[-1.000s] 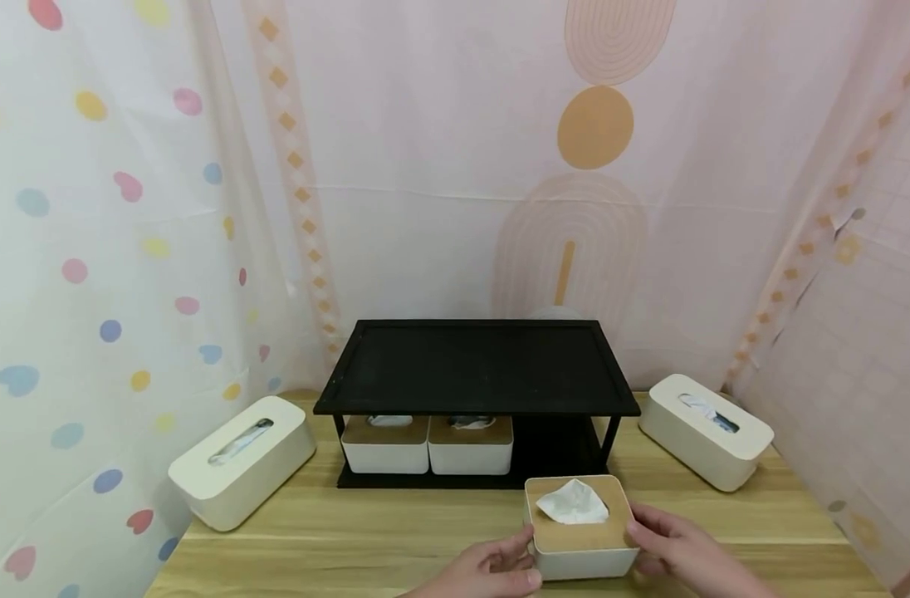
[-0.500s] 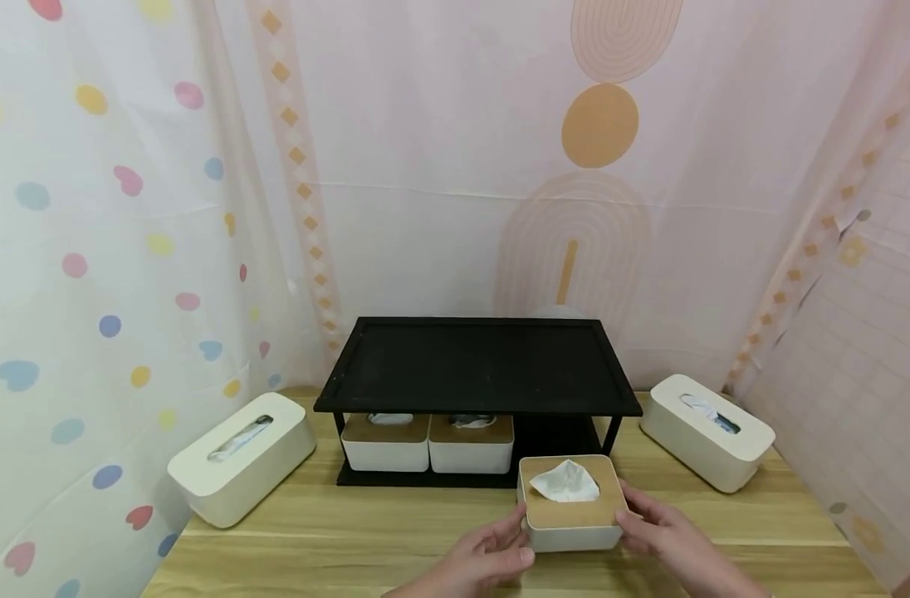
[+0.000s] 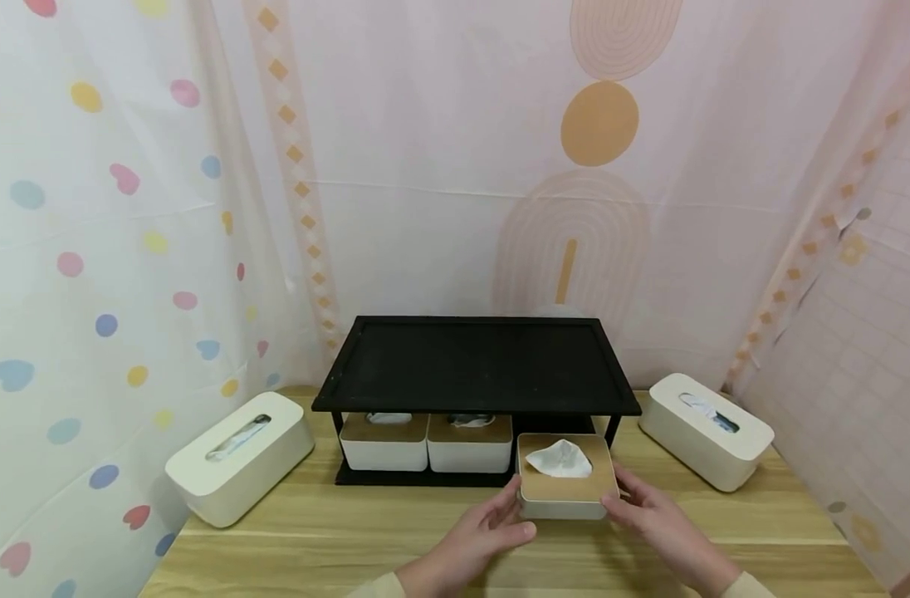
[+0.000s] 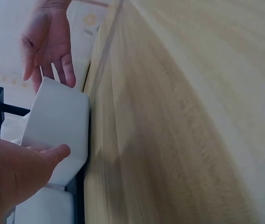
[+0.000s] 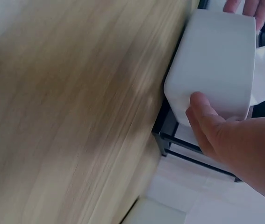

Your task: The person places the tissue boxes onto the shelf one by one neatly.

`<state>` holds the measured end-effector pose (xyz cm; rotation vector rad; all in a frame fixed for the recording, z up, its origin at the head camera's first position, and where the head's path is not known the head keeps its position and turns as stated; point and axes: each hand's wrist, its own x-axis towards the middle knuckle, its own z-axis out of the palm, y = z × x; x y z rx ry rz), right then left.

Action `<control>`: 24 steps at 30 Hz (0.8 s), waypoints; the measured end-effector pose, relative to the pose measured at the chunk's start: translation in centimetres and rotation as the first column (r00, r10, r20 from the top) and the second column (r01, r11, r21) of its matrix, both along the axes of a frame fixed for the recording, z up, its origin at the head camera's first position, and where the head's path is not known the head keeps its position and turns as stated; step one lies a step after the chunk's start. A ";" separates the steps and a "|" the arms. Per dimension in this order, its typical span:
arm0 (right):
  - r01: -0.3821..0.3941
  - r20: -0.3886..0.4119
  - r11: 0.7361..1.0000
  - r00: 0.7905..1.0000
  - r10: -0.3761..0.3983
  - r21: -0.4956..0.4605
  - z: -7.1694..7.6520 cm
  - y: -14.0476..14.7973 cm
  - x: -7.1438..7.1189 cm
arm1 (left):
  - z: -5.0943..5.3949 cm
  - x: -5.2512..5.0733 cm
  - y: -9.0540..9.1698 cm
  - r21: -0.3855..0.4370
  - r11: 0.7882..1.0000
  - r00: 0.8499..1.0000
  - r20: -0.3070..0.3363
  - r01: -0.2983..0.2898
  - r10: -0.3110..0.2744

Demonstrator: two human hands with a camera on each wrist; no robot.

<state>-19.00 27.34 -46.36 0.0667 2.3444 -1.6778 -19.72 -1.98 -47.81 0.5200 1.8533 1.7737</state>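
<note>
A white tissue box (image 3: 563,494) with a wood-coloured lid and a tuft of tissue on top is at the front right opening of the black two-tier shelf (image 3: 476,365). My left hand (image 3: 479,531) holds its left side, the thumb in front. My right hand (image 3: 653,515) holds the right side, with its thumb at the front corner. In the right wrist view the white front of the tissue box (image 5: 211,60) lies between both hands. Two similar tissue boxes, a left one (image 3: 385,454) and a middle one (image 3: 470,457), stand side by side on the lower tier.
A long white tissue box (image 3: 242,461) stands angled on the wooden table (image 3: 313,540) left of the shelf. Another long white tissue box (image 3: 705,432) stands to the right. The shelf's right front leg (image 3: 613,430) is close to the held box. Patterned curtains (image 3: 425,166) hang behind.
Both hands have carried the tissue box away from me, from the table's front to the shelf's right opening. The other boxes have stayed in place.
</note>
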 end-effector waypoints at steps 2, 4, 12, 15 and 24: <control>0.007 -0.020 1.000 1.000 -0.007 0.029 0.1 -0.4 -0.2 | 0.0 -0.3 0.2 -0.001 1.000 1.000 0.001 -0.022 0.022; 0.008 -0.041 0.999 0.999 -0.007 0.039 0.1 -0.7 -0.4 | 0.0 -0.6 0.3 0.002 0.999 0.999 0.009 -0.045 0.045; 0.030 -0.086 0.999 0.996 -0.027 0.039 0.0 -1.0 -0.8 | 0.3 -1.3 0.5 -0.024 0.997 0.996 -0.044 -0.076 0.075; 0.036 -0.136 0.997 0.990 -0.027 0.065 -0.4 -0.8 -0.6 | 0.1 -0.9 0.1 -0.164 0.981 0.971 -0.233 -0.098 0.058; 0.267 -0.588 0.749 0.785 0.196 0.607 -2.1 -0.2 1.7 | -1.1 -0.2 -0.7 -0.529 0.738 0.552 -0.794 -0.419 -0.255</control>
